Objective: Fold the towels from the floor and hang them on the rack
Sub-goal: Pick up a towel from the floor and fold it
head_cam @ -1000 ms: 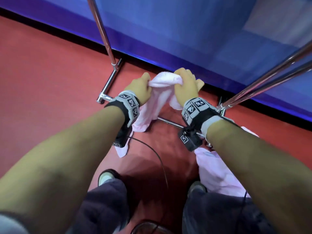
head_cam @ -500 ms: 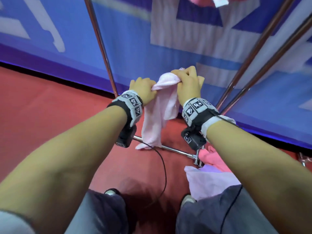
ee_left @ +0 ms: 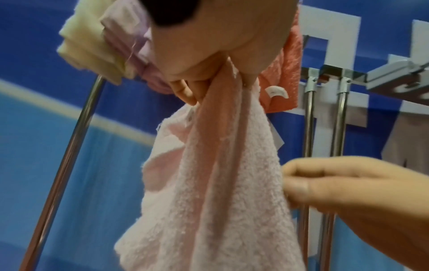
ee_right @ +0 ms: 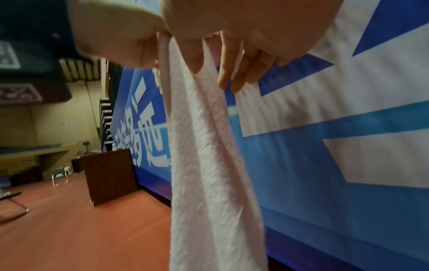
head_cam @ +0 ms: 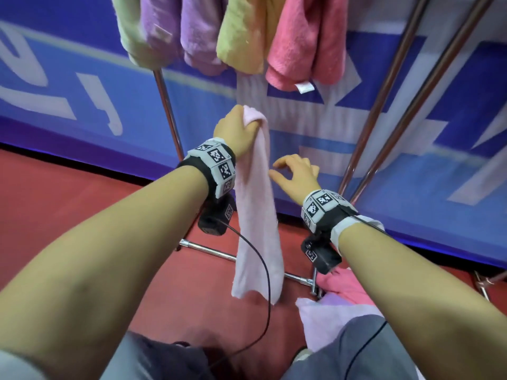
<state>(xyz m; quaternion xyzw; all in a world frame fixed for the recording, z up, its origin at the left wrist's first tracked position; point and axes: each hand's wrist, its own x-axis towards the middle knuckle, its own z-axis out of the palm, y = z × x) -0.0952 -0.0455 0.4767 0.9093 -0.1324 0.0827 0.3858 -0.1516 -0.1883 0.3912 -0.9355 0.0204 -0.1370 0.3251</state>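
A pale pink towel (head_cam: 255, 215) hangs full length from my left hand (head_cam: 236, 127), which grips its bunched top end in front of the rack. In the left wrist view my curled fingers (ee_left: 185, 89) clamp the towel (ee_left: 220, 183). My right hand (head_cam: 296, 174) hovers lower, just right of the towel, fingers relaxed and holding nothing. In the right wrist view its fingertips (ee_right: 234, 80) lie by the towel's (ee_right: 209, 165) edge. Several folded towels hang on the rack above, among them a green one (head_cam: 241, 37) and a pink one (head_cam: 304, 45).
The rack's left post (head_cam: 167, 111) and two slanted right posts (head_cam: 384, 105) flank my hands; its base bar (head_cam: 208, 249) lies on the red floor. A pink towel (head_cam: 345, 286) and a lavender towel (head_cam: 326, 316) lie by my right foot. A blue banner wall stands behind.
My right hand has let go of the towel's top and dropped beside it. My left hand has lifted the towel, which now hangs long. The view has tilted up to the hung towels.
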